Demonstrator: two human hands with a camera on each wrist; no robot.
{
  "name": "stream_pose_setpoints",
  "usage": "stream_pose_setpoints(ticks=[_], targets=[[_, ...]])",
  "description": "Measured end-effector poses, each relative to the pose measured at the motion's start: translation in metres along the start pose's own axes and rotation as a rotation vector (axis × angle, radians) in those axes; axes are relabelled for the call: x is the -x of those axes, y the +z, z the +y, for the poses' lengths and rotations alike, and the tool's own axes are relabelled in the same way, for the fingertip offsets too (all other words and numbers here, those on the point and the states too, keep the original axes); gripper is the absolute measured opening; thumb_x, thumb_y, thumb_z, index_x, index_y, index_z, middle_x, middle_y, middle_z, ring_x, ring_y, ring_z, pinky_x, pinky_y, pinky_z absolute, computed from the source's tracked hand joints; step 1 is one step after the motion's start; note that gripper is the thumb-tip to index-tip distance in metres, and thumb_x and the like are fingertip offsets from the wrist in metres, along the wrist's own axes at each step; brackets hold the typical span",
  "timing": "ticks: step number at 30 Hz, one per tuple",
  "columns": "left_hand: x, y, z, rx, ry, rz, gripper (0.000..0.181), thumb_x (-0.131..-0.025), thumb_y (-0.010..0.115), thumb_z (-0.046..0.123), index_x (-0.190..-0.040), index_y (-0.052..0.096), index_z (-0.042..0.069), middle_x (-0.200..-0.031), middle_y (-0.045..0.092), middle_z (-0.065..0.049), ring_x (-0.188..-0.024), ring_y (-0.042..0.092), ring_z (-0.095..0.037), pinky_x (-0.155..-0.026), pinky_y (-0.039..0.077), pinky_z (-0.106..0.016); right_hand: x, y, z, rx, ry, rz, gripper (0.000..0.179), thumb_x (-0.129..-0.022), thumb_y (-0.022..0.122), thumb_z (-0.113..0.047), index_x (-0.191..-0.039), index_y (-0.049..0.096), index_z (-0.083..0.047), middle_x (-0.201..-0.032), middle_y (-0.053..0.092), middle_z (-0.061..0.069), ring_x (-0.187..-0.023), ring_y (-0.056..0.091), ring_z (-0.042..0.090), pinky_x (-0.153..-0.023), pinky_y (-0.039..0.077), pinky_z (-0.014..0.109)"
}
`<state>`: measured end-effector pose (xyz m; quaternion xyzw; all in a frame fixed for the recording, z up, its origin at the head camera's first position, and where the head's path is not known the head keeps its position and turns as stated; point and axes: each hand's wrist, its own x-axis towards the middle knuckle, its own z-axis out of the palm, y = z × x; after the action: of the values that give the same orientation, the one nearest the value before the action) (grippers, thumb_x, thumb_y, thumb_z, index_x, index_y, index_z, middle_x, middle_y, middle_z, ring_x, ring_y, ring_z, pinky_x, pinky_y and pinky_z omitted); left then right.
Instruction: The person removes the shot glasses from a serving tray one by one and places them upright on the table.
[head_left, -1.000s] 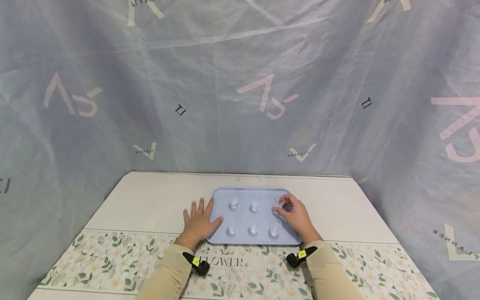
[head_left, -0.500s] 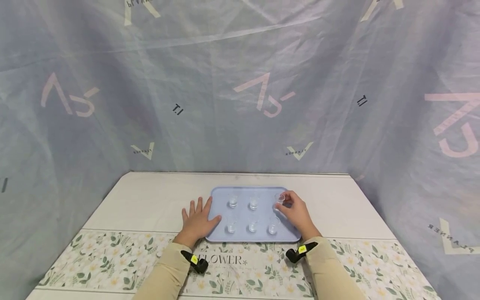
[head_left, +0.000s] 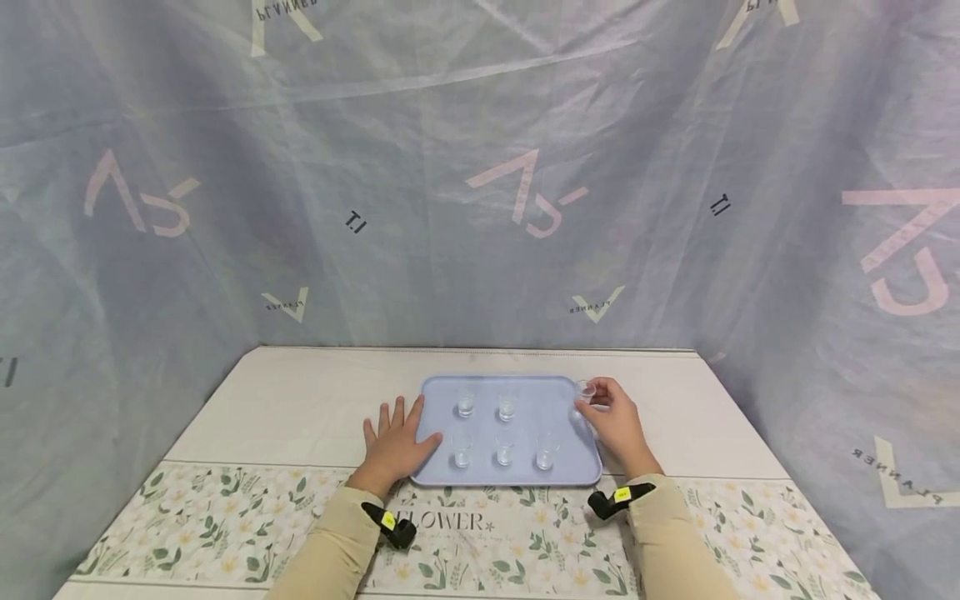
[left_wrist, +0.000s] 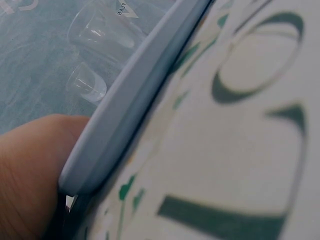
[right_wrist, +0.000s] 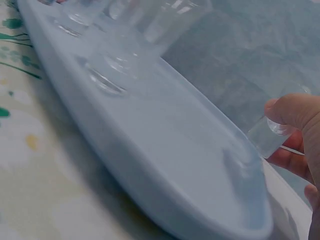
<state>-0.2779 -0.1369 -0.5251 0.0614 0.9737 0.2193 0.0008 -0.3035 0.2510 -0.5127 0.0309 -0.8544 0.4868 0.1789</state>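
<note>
My right hand [head_left: 617, 417] pinches a clear shot glass [right_wrist: 265, 139] between thumb and fingers. That glass is upright at the right edge of the light blue tray [head_left: 480, 430], overlapping the rim in the head view. In the right wrist view, the thumb lies across the near side of the glass. Several similar shot glasses stand on the tray: two in the back row, including one at the back left [head_left: 466, 406], and three in front, including one at the front right [head_left: 544, 457]. My left hand [head_left: 395, 452] rests spread at the tray's left edge, thumb over the rim.
Under the tray is a white table [head_left: 330, 383] with a flower-printed strip [head_left: 247, 525] along its near part. Grey-blue curtains [head_left: 420, 267] enclose the back and both sides. A black wrist strap [head_left: 388, 525] shows on each sleeve.
My right hand has carried the shot glass from the tray's back right spot to the right, out to the tray's edge. The left hand has stayed in place.
</note>
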Motion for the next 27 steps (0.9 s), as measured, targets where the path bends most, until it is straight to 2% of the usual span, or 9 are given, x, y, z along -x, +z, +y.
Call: stream_pose_setpoints(ticks=[4,11,17,27], targets=[[0.0,0.001,-0.001,-0.005,0.002,0.004,0.082,-0.099,0.051,0.056,-0.164,0.019,0.015,-0.166,0.009,-0.025,-0.152,-0.002,-0.05,-0.114,-0.008,-0.073,-0.001,-0.008,0.007,0.014,0.006,0.014,0.038,-0.088,0.079,-0.011,-0.12,0.06,-0.002,-0.11,0.068,0.016,-0.102,0.066,0.03,-0.088,0.055,0.033],[0.003,-0.001,0.003,-0.017,-0.009,0.007,0.08,-0.099,0.052,0.055,-0.163,0.022,0.016,-0.166,0.012,-0.025,-0.152,0.001,-0.05,-0.114,-0.004,-0.074,-0.003,-0.028,0.017,0.017,0.062,0.059,0.041,-0.089,0.078,-0.013,-0.122,0.059,-0.001,-0.11,0.069,0.018,-0.101,0.065,0.028,-0.079,0.049,0.016],[0.004,-0.003,0.005,-0.016,-0.009,0.009,0.08,-0.099,0.053,0.054,-0.163,0.023,0.016,-0.166,0.012,-0.025,-0.152,0.002,-0.05,-0.114,-0.003,-0.074,-0.002,-0.041,0.025,0.058,0.088,0.106,0.041,-0.089,0.078,-0.015,-0.123,0.059,-0.002,-0.109,0.068,0.017,-0.1,0.064,0.025,-0.076,0.047,0.013],[0.003,-0.002,0.004,-0.022,-0.007,0.013,0.08,-0.099,0.052,0.055,-0.163,0.023,0.016,-0.166,0.012,-0.025,-0.152,0.002,-0.05,-0.114,-0.003,-0.074,-0.002,-0.06,0.033,0.055,0.105,0.174,0.043,-0.089,0.078,-0.016,-0.125,0.06,-0.002,-0.115,0.067,0.017,-0.101,0.063,0.024,-0.075,0.045,0.009]])
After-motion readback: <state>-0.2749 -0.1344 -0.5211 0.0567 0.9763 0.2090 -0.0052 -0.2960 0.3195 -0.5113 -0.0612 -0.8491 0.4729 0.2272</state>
